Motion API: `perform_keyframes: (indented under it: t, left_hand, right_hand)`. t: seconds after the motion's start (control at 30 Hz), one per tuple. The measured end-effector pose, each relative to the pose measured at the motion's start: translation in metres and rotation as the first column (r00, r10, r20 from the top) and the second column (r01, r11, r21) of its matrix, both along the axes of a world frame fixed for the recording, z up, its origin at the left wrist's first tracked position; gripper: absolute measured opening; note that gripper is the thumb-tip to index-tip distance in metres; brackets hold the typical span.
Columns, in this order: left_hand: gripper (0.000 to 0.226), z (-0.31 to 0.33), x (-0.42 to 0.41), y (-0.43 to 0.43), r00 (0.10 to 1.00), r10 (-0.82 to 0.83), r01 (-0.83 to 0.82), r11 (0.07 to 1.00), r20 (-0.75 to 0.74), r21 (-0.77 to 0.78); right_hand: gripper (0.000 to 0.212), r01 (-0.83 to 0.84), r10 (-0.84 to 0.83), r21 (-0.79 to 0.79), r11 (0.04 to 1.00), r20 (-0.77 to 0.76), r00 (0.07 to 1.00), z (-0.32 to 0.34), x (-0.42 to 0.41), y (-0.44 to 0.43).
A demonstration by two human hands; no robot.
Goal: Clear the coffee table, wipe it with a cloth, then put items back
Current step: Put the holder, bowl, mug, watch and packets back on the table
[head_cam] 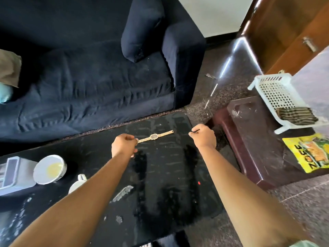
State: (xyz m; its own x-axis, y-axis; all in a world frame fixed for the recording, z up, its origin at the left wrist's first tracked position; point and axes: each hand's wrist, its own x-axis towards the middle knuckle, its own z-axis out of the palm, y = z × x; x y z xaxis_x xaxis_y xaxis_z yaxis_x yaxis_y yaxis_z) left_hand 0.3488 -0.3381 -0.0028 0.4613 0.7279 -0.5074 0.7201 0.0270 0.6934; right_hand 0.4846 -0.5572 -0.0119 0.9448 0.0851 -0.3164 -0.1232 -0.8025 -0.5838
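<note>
A gold wristwatch [155,136] lies stretched out flat on the black glass coffee table [160,175] near its far edge. My left hand [123,145] pinches the watch strap's left end. My right hand [203,135] hovers just right of the watch, fingers curled, pinching a small thin dark item that is too small to identify. A white bowl [49,169] with a yellow smear, a white cup [78,183] and a grey box [16,173] sit at the table's left. A striped cloth [296,115] lies in a white basket [274,93] at right.
A dark blue sofa [89,77] with a cushion runs along the table's far side. A dark red side table [258,139] stands to the right, bearing the basket and a yellow packet [309,154]. A wooden door [288,32] is at the upper right.
</note>
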Motion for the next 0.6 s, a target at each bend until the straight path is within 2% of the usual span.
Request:
perform_keyframes:
  t: [0.13,0.23,0.37,0.47,0.53,0.6]
  left_hand:
    - [0.008,0.037,0.027,-0.080,0.986,-0.075,0.100,0.982,0.149,-0.163]
    - [0.007,0.060,0.055,-0.154,0.960,-0.128,0.204,0.929,0.250,-0.308]
    - [0.008,0.056,0.088,-0.250,0.928,-0.204,0.321,0.863,0.311,-0.390]
    - [0.008,0.031,0.121,-0.338,0.904,-0.290,0.408,0.807,0.316,-0.428]
    - [0.017,0.015,0.140,-0.386,0.909,-0.309,0.407,0.804,0.280,-0.434]
    - [0.037,0.001,0.159,-0.431,0.923,-0.314,0.382,0.814,0.222,-0.436]
  right_hand:
    - [0.014,0.019,-0.021,0.032,0.999,0.048,0.999,0.035,-0.005,-0.056]
    - [0.016,0.065,-0.069,0.045,0.997,0.094,0.993,0.062,-0.003,-0.126]
    - [0.015,0.175,-0.182,0.052,0.983,0.188,0.965,0.079,0.008,-0.234]
    - [0.014,0.248,-0.241,0.003,0.969,0.229,0.943,0.072,0.046,-0.319]
    - [0.021,0.205,-0.180,-0.076,0.976,0.250,0.951,0.064,0.070,-0.358]
    - [0.034,0.050,-0.011,-0.163,0.985,0.232,0.973,0.057,0.095,-0.392]
